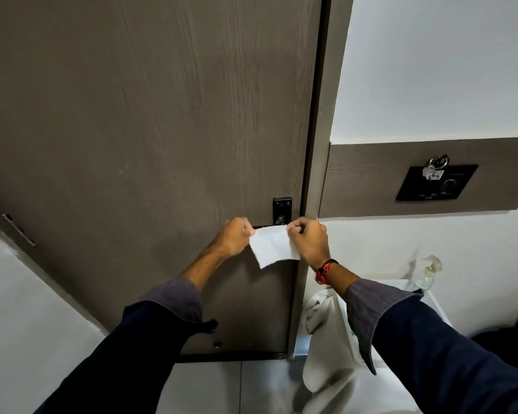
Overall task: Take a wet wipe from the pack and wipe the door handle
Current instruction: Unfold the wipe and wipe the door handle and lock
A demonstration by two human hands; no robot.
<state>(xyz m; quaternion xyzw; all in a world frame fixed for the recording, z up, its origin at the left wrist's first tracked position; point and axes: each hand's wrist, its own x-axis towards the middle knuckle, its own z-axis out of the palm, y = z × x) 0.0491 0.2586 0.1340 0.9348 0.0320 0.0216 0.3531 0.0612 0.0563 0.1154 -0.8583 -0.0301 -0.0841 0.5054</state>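
Two hands hold a thin white wet wipe (274, 245) stretched flat between them, right in front of the tall brown wooden door (147, 130). The left hand (233, 237) pinches the wipe's left top corner with closed fingers. The right hand (310, 241) pinches the right top corner the same way. The wipe hangs down from the two hands like a little sheet.

The black metal door handle (263, 226) is just behind the top edge of the wipe. Only a thin dark strip of it shows between the two hands; the wipe and hands hide the rest. I cannot tell if the wipe touches it. Just above sits a black lock plate (282, 210) near the door's edge.

The right wrist wears a red thread band (325, 270). Both arms have dark blue sleeves with grey cuffs.

To the right, on the white wall, is a brown panel with a black switch plate (435, 183), and a bunch of keys (434, 168) hangs on it. Lower down, a white cloth (323, 339) hangs over the edge of a white counter (401, 286), where a clear pump bottle (428, 273) stands. The pack of wipes is nowhere I can see.
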